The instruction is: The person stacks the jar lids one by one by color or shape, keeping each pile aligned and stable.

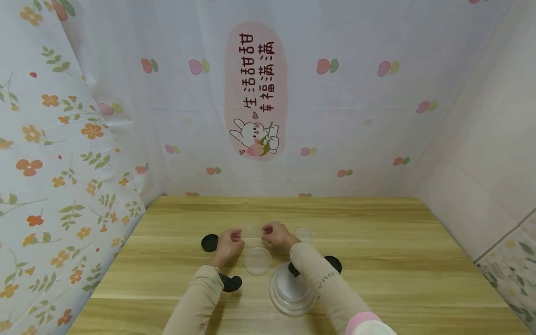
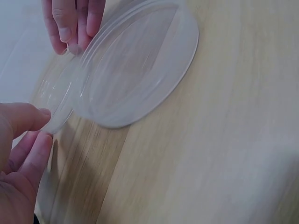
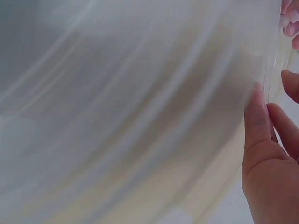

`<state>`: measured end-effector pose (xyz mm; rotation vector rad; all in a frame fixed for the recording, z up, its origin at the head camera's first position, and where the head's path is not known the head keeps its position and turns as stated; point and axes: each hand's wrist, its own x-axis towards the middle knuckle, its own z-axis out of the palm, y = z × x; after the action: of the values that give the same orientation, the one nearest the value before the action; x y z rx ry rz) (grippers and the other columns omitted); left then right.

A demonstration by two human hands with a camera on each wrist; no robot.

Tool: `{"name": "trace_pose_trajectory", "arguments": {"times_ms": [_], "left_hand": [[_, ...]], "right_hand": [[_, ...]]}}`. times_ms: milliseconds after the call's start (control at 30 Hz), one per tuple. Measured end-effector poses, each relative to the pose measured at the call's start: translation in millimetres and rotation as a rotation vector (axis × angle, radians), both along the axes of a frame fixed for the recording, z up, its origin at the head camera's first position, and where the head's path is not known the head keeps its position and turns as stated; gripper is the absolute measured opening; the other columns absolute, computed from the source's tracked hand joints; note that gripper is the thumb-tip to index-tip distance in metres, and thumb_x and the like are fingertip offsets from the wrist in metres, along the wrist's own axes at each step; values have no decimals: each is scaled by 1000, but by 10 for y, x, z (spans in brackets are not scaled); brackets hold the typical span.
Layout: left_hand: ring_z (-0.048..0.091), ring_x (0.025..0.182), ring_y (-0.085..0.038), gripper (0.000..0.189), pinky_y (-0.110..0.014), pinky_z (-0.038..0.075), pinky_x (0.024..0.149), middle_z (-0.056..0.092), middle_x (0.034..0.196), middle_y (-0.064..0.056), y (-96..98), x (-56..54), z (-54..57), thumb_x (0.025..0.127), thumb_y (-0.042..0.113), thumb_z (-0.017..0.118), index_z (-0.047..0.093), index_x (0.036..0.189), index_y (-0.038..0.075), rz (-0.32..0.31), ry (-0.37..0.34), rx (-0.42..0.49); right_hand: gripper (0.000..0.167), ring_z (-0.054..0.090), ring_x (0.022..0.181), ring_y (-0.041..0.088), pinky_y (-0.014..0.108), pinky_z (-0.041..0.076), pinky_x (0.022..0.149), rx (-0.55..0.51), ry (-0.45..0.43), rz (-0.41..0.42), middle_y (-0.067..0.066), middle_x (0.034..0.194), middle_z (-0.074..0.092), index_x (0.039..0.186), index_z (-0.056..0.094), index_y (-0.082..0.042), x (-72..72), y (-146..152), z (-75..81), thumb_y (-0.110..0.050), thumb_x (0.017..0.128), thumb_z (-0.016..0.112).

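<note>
In the head view, a clear round dish (image 1: pixel 252 231) is held between both hands above the table. My left hand (image 1: pixel 230 244) pinches its left edge; in the left wrist view, the thumb (image 2: pixel 35 116) and fingers lie on either side of the rim. My right hand (image 1: pixel 278 234) grips the opposite edge with its fingertips. A second clear round dish (image 1: pixel 257 261) lies just nearer on the table, between the forearms. Beside the right forearm sits a stack of larger clear dishes (image 1: pixel 278 302), which looms blurred across the right wrist view.
A black round lid (image 1: pixel 210 243) lies left of the left hand. Another black round piece (image 1: pixel 334 264) is partly hidden behind the right forearm. A small clear disc (image 1: pixel 304 234) lies right of the right hand. A patterned curtain (image 1: pixel 356 116) hangs behind the wooden table (image 1: pixel 398 260).
</note>
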<state>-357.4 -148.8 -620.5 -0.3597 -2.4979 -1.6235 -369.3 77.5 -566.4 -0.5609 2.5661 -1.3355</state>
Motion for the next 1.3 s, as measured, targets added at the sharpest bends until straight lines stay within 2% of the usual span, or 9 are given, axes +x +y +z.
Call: {"name": "trace_pose_trajectory", "arguments": {"times_ms": [100,200,333,433,667,867,1033,1133,1300], "left_hand": [[58,74,-15,32,-22,47,61,60,85,-7,63,26,37,72,7,67,61,103,2,2,15,8],[59,78,-18,33,-26,48,66,60,87,-9,209,317,491,72,6,66,61,104,0,28,-52,19],[57,87,-31,39,-34,48,74,56,95,-22,401,712,1117,71,-4,63,53,109,-11,73,-182,14],[56,88,-32,43,-31,48,74,55,98,-24,445,815,1280,72,-7,62,50,112,-15,87,-218,16],[56,80,-21,43,-26,48,69,56,91,-13,317,515,738,70,4,66,53,109,-8,24,-143,112],[56,76,-14,41,-22,47,63,58,87,-5,199,36,-42,71,10,65,57,109,-3,34,-103,7],[57,79,-16,42,-25,48,66,60,88,-6,250,260,281,71,11,65,59,112,0,43,-113,28],[57,83,-20,46,-29,48,71,60,92,-10,304,464,589,71,11,66,57,114,-2,52,-141,58],[58,80,-20,44,-28,49,69,61,89,-9,304,484,605,71,12,67,59,112,-1,51,-114,71]], "right_hand": [[42,56,83,16,24,48,65,26,13,3,9,93,59,112,56,4,-28,64,-38,-23,80,65],[41,56,80,14,25,47,63,-13,-24,4,5,89,60,108,59,1,-22,107,-18,-26,78,67],[36,56,83,17,27,48,68,4,-91,-51,7,91,59,107,58,4,323,69,508,-15,78,67],[33,56,86,21,29,48,71,45,-100,-78,12,93,59,108,55,10,555,22,836,-7,79,62],[32,55,87,25,30,48,73,80,-81,-100,16,93,58,109,54,12,661,-28,977,-1,80,59],[36,56,79,16,25,47,66,84,39,-45,7,87,59,107,58,5,192,79,293,-17,78,65],[38,57,79,16,25,47,66,112,120,-15,6,88,61,108,61,-1,-339,154,-527,-27,80,63],[38,56,78,14,23,46,66,118,138,-28,4,86,60,108,61,-1,-371,147,-584,-28,80,63],[36,54,73,12,22,45,60,118,151,-59,4,82,58,106,60,3,-352,105,-561,-21,79,64]]}}
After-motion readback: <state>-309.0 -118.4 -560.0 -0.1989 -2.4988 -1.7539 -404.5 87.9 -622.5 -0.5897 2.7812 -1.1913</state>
